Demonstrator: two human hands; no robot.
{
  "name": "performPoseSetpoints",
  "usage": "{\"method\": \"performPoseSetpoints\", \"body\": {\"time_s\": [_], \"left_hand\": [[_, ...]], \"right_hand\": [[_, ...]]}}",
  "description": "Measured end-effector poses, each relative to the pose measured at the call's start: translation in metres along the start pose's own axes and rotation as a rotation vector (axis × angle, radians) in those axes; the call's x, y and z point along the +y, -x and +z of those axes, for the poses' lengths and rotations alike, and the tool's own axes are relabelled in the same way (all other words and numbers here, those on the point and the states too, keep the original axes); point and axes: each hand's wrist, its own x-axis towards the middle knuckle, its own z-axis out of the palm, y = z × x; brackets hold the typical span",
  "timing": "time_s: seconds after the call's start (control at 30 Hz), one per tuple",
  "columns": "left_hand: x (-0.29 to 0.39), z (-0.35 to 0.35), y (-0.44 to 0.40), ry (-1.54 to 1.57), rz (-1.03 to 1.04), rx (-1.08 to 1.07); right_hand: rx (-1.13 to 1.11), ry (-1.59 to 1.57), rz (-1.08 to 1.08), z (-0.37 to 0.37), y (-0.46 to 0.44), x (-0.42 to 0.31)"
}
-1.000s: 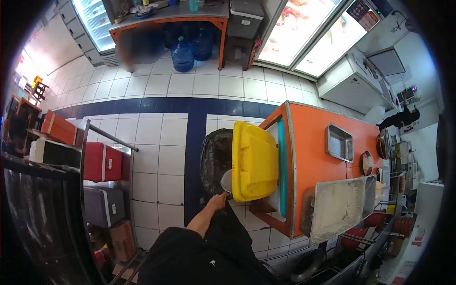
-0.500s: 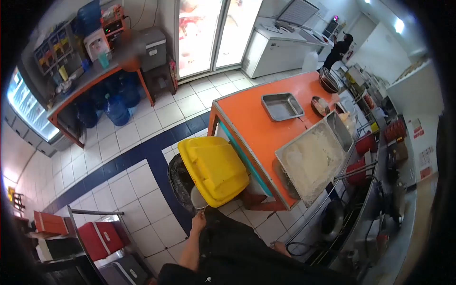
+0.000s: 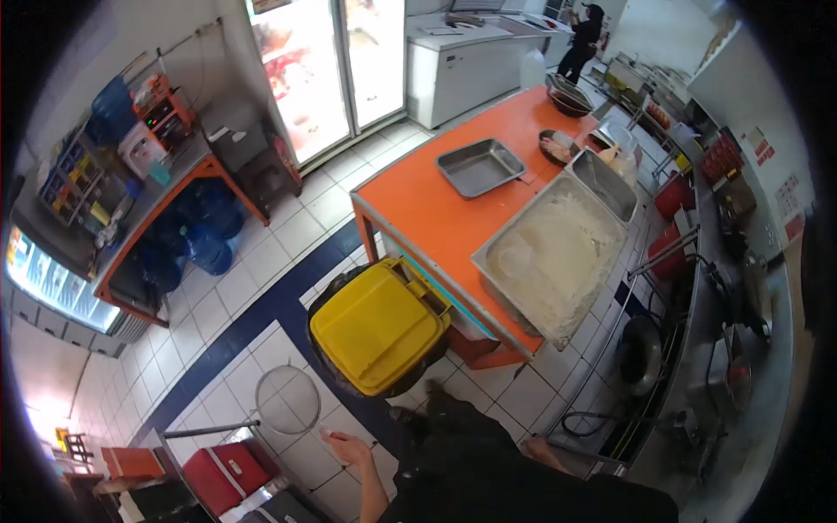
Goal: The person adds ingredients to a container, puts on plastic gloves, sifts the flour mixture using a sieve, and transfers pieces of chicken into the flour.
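Observation:
My left hand (image 3: pixel 347 448) is closed on the handle of a round wire strainer (image 3: pixel 289 399), its hoop held out over the floor tiles to the left. Just right of the strainer, a bin with a yellow lid (image 3: pixel 377 329) stands with the lid down and a black bag (image 3: pixel 321 350) showing round its rim. At the right side of my dark clothing, my right hand (image 3: pixel 542 453) shows only in part, low and near the cooking counter; its fingers are not clear.
An orange table (image 3: pixel 427 205) carries an empty metal tray (image 3: pixel 480 167), a large tray of pale powder (image 3: pixel 554 253) and bowls. Red and grey coolers (image 3: pixel 225 475) sit lower left. A cooking counter (image 3: pixel 689 383) lines the right. Another person (image 3: pixel 584 39) stands far back.
The yellow lid has gone from raised to down on the bin. My left hand has moved the strainer from the bin's opening out to the left. The view has turned and shifted.

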Motion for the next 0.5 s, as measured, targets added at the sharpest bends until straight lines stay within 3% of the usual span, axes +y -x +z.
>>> {"method": "performPoseSetpoints", "body": {"time_s": [0.03,0.1,0.17,0.23,0.3,0.37,0.43,0.5], "left_hand": [[0.012,0.009,0.008,0.052,0.028,-0.098],[0.039,0.029,0.030,0.106,0.073,-0.211],[0.067,0.057,0.056,0.160,0.304,-0.369],[0.094,0.094,0.091,0.179,0.429,-0.401],[0.123,0.118,0.125,0.204,0.550,-0.440],[0.157,0.136,0.162,0.130,0.596,-0.599],[0.166,0.166,0.193,0.149,0.650,-0.600],[0.193,0.184,0.224,0.200,0.667,-0.640]], "right_hand": [[0.005,0.027,0.034,-0.004,0.000,0.006],[-0.029,-0.415,0.169,-0.011,0.008,0.023],[-0.070,-0.868,0.291,-0.011,0.014,0.042],[-0.079,-1.117,0.339,-0.021,0.019,0.035],[0.293,-0.457,0.281,-0.033,0.039,0.002],[0.393,-0.481,0.266,-0.048,0.052,-0.002],[0.491,-0.492,0.233,-0.077,0.047,0.015],[0.476,-0.190,0.217,-0.105,0.024,0.067]]}}
